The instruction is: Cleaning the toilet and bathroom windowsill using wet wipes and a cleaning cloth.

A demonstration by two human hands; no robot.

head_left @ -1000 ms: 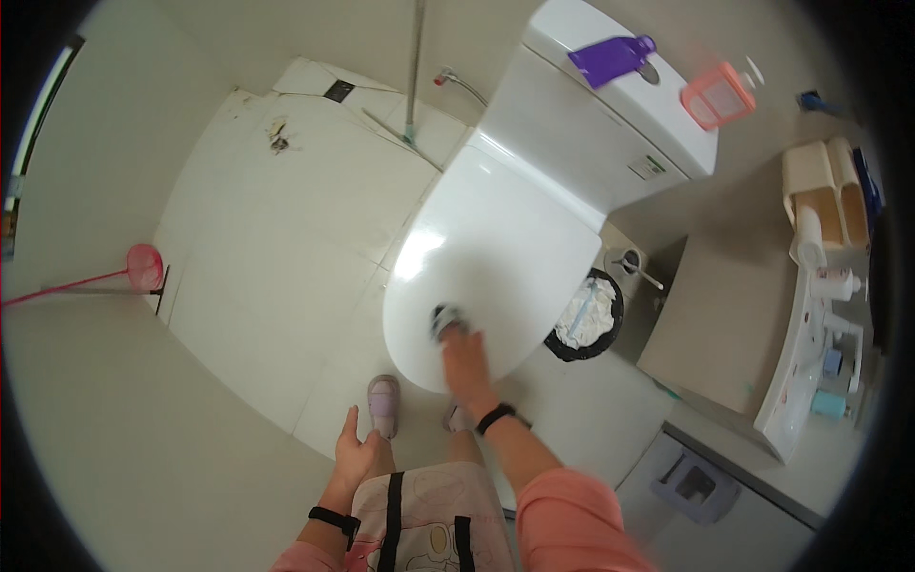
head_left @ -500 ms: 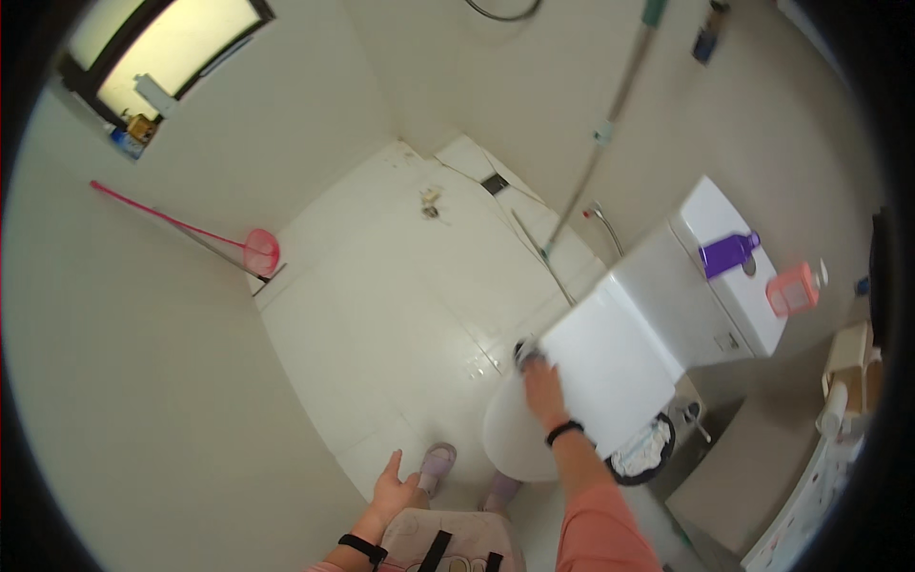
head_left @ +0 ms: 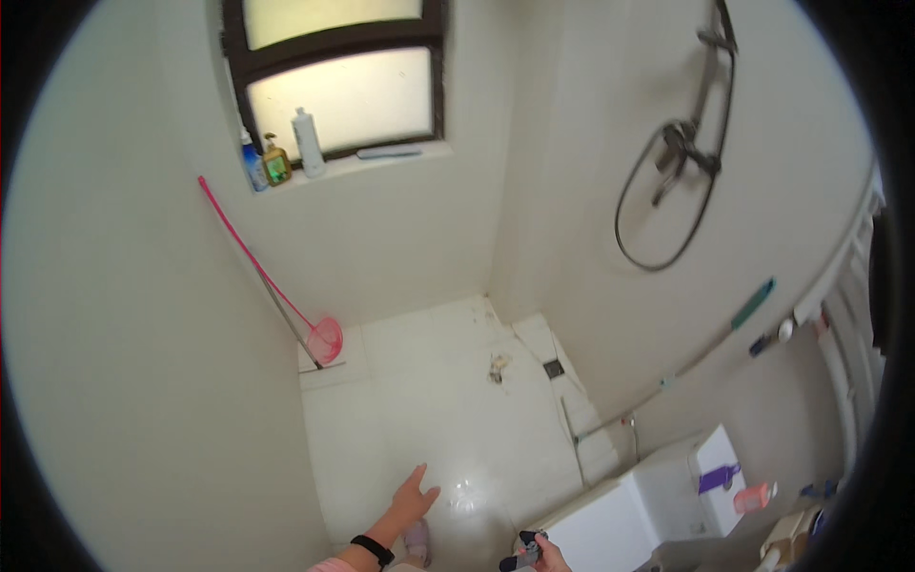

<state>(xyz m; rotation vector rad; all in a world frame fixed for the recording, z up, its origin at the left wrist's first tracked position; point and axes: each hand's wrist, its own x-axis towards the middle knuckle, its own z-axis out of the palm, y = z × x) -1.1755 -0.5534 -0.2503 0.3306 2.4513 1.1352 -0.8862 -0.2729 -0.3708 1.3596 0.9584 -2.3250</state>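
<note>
At the lower edge, my right hand (head_left: pixel 551 556) grips a small black-and-grey thing (head_left: pixel 521 559), perhaps a sock or cloth; its kind is unclear. That hand is beside the white closed toilet lid (head_left: pixel 605 524), and its lower part is cut off by the frame. My left hand (head_left: pixel 412 500), with a black band on the wrist, reaches out over the pale tiled floor, fingers apart and nothing in them. A purple bottle (head_left: pixel 717 478) lies on the toilet tank (head_left: pixel 717 448). Next to it stands a pink pump bottle (head_left: pixel 753 498).
A pink net (head_left: pixel 325 340) and a floor squeegee (head_left: pixel 294 327) lean at the left wall. Bottles line the window sill (head_left: pixel 334 172). Small debris (head_left: pixel 497 368) lies near a floor drain (head_left: pixel 554 369). A long pole (head_left: pixel 705 354) leans right, below the shower hose (head_left: pixel 624 221).
The view has tilted up toward the window and shower. My right hand has drawn back from the toilet lid's edge with the black-and-grey thing. The left hand stays outstretched.
</note>
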